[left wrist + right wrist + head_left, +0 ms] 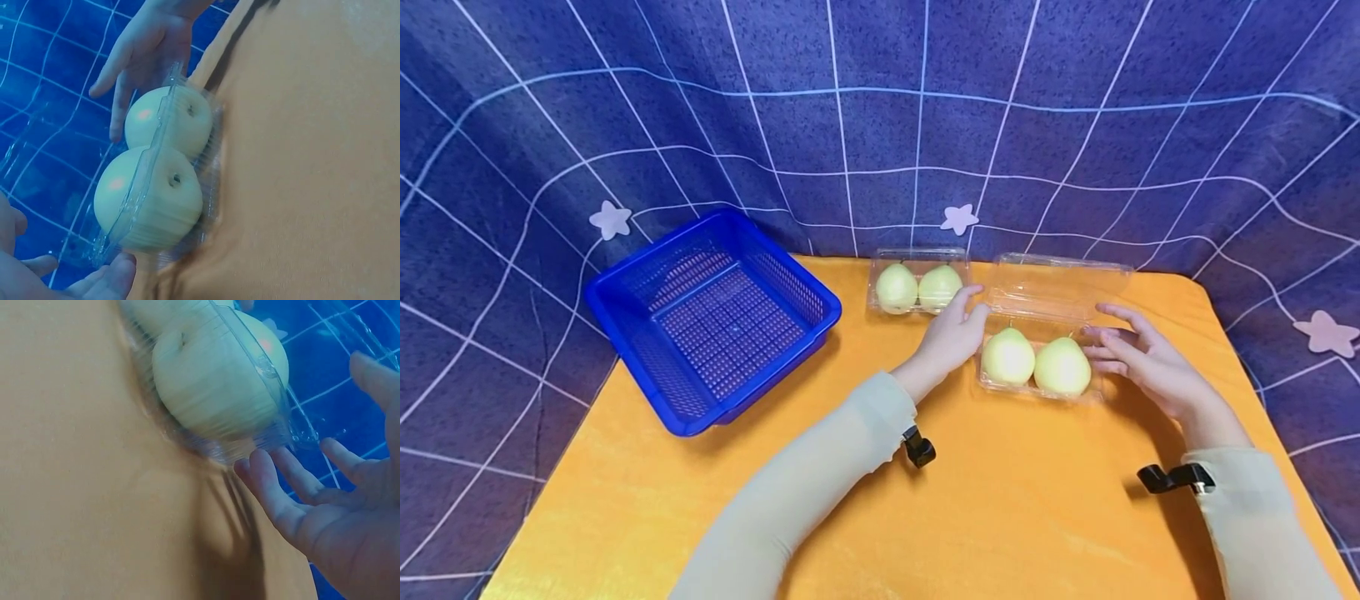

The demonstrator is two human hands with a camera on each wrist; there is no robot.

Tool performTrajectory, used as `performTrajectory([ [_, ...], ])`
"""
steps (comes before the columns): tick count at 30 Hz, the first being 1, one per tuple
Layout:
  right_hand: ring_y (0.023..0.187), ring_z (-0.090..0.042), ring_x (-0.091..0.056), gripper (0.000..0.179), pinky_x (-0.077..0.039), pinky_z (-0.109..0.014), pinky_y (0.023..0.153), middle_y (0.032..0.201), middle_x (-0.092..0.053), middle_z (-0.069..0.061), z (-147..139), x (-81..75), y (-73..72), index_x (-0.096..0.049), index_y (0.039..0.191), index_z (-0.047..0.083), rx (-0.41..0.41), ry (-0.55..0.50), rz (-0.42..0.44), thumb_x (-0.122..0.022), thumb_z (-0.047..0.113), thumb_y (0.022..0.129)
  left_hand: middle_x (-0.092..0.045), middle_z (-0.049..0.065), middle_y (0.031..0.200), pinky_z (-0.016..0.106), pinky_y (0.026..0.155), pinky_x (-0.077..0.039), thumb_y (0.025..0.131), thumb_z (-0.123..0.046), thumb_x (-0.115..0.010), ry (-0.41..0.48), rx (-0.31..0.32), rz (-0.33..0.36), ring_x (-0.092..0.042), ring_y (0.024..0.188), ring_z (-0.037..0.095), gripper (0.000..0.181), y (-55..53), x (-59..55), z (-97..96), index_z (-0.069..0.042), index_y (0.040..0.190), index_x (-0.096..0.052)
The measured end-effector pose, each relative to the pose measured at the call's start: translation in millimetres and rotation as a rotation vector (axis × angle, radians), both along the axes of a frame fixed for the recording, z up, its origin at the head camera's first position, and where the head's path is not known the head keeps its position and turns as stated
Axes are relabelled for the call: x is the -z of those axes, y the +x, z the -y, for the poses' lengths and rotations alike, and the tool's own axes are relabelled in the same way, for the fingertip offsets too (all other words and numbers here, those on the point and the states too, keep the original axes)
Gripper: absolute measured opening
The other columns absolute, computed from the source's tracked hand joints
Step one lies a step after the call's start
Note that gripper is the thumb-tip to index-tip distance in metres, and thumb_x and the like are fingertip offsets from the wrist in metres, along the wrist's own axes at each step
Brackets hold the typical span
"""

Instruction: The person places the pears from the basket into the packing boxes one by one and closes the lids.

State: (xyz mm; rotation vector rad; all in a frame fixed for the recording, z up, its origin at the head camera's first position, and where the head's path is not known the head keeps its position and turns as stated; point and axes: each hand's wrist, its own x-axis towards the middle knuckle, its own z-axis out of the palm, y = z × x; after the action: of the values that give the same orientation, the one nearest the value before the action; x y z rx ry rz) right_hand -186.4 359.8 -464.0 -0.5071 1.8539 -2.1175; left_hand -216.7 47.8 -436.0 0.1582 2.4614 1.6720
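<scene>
Two pale green pears (1062, 367) sit side by side in the base of a clear plastic clamshell box (1037, 393). Its transparent lid (1052, 287) lies folded back behind them. At the box's left end is my left hand (951, 333), fingers loosely extended beside its edge. My right hand (1142, 358) is at the right end with fingers spread, thumb apart from them; in the right wrist view its fingertips (262, 465) are close to the box's corner. Whether either hand touches the plastic is hard to tell.
A second clear box (919, 252) with two pears (897, 289) stands just behind my left hand. To the left is a blue perforated plastic basket (827, 321). An orange cloth (970, 517) covers the table, and a blue gridded curtain (880, 125) hangs behind.
</scene>
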Motion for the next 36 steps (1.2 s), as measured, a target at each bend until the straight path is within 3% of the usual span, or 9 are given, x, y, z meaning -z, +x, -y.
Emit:
performTrajectory([
  [3,0.122,-0.022,-0.063,0.049,-0.054,-0.033,0.093,0.140,-0.058,-0.011,-3,-2.2,2.5,-0.020,0.157,0.008,-0.081,-0.026,-0.034,-0.032,0.007,0.110,-0.067,0.018,0.101,0.047,0.071,-0.057,0.105,-0.036,-0.039,0.086,0.020,0.022,-0.067,0.079,0.038,0.047,0.5,-0.7,3.5,-0.027,0.150,-0.046],
  [7,0.129,-0.022,-0.057,0.049,-0.052,-0.034,0.098,0.147,-0.052,-0.010,-5,-5.2,6.1,-0.015,0.160,0.008,-0.166,-0.056,-0.057,-0.024,0.014,0.111,-0.064,0.010,0.126,0.047,0.075,-0.059,0.105,-0.038,-0.038,0.119,0.030,0.037,-0.068,0.084,0.036,0.048,2.2,-1.7,7.6,-0.022,0.149,-0.049],
  [11,0.131,-0.022,-0.055,0.051,-0.051,-0.034,0.099,0.149,-0.050,-0.009,-6,-6.3,9.5,-0.012,0.160,0.006,-0.196,-0.062,-0.062,-0.017,0.021,0.112,-0.060,0.010,0.134,0.048,0.078,-0.058,0.106,-0.041,-0.037,0.119,0.044,0.063,-0.069,0.088,0.034,0.047,6.3,-2.9,11.1,-0.022,0.147,-0.051],
  [17,0.129,-0.020,-0.056,0.048,-0.052,-0.033,0.098,0.148,-0.048,-0.012,-7,-4.3,16.1,-0.027,0.157,0.014,-0.158,-0.014,-0.065,-0.018,0.028,0.112,-0.061,0.017,0.132,0.051,0.079,-0.057,0.105,-0.044,-0.037,0.134,0.067,0.091,-0.070,0.088,0.033,0.047,13.4,-2.0,15.8,-0.025,0.145,-0.052],
  [22,0.128,-0.021,-0.055,0.052,-0.051,-0.034,0.098,0.149,-0.047,-0.011,-7,-0.3,20.5,-0.012,0.161,0.005,-0.173,-0.053,-0.071,-0.019,0.020,0.112,-0.062,0.012,0.132,0.053,0.079,-0.057,0.102,-0.048,-0.043,0.126,0.101,0.092,-0.070,0.085,0.029,0.048,20.8,1.7,19.4,-0.029,0.146,-0.051],
  [25,0.125,-0.019,-0.058,0.053,-0.053,-0.034,0.096,0.148,-0.044,-0.015,-7,2.9,24.7,-0.009,0.160,0.001,-0.132,-0.021,-0.059,-0.026,0.008,0.111,-0.065,0.006,0.128,0.052,0.078,-0.057,0.102,-0.048,-0.046,0.125,0.115,0.090,-0.070,0.083,0.028,0.048,25.8,5.0,20.8,-0.030,0.147,-0.051],
  [32,0.121,-0.015,-0.059,0.073,-0.057,-0.035,0.088,0.149,-0.035,-0.025,-4,9.6,34.1,-0.014,0.161,0.010,0.020,0.167,-0.010,-0.049,-0.008,0.101,-0.073,-0.004,0.099,0.053,0.074,-0.057,0.100,-0.031,-0.057,0.147,0.122,0.091,-0.069,0.081,0.032,0.045,31.7,14.8,26.0,-0.033,0.145,-0.053],
  [36,0.119,-0.013,-0.058,0.078,-0.055,-0.029,0.089,0.147,-0.043,-0.012,-4,14.6,36.8,-0.013,0.161,0.011,0.022,0.186,-0.004,-0.053,-0.010,0.098,-0.074,-0.002,0.095,0.051,0.076,-0.058,0.095,-0.019,-0.064,0.203,0.140,0.124,-0.070,0.084,0.034,0.051,28.6,22.0,31.2,-0.036,0.142,-0.054],
])
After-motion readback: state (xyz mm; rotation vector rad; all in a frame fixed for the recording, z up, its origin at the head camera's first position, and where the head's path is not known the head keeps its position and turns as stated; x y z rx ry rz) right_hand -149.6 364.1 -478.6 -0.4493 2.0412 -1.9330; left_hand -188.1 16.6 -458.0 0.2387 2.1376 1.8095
